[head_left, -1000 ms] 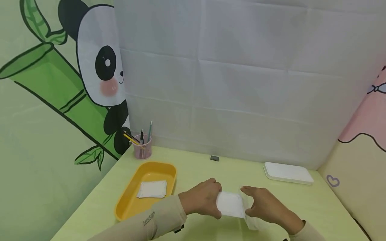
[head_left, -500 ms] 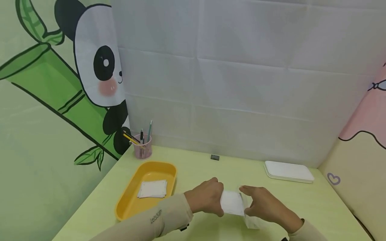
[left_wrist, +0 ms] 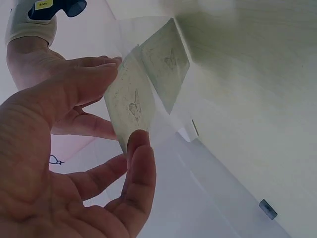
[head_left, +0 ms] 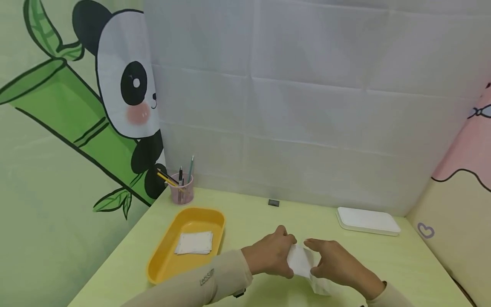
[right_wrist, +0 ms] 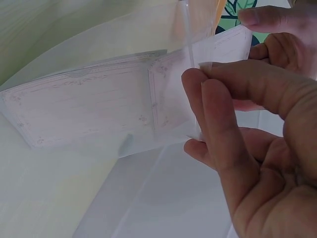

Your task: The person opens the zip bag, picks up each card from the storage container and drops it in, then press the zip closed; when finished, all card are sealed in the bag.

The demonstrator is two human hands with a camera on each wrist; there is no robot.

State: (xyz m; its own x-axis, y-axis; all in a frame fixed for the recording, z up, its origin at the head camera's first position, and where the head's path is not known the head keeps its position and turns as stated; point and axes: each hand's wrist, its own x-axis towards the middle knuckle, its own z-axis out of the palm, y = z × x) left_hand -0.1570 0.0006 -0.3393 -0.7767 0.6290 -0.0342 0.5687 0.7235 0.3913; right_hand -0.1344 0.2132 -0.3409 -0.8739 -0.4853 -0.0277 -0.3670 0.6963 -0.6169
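I note left hand [head_left: 273, 254] pinching white paper sheet [head_left: 300, 260], right hand [head_left: 333, 263] gripping clear sleeve [head_left: 321, 285] low over table [head_left: 249, 217]. Since a second ago left hand advanced rightward; less sheet exposed, insertion apparently progressing

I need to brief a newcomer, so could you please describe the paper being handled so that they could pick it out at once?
Start at the yellow-green table and find the two hands near its front edge. Between the left hand and the right hand is a white folded paper, going into a clear sleeve. Unlike the white papers in the orange tray, it is held up.
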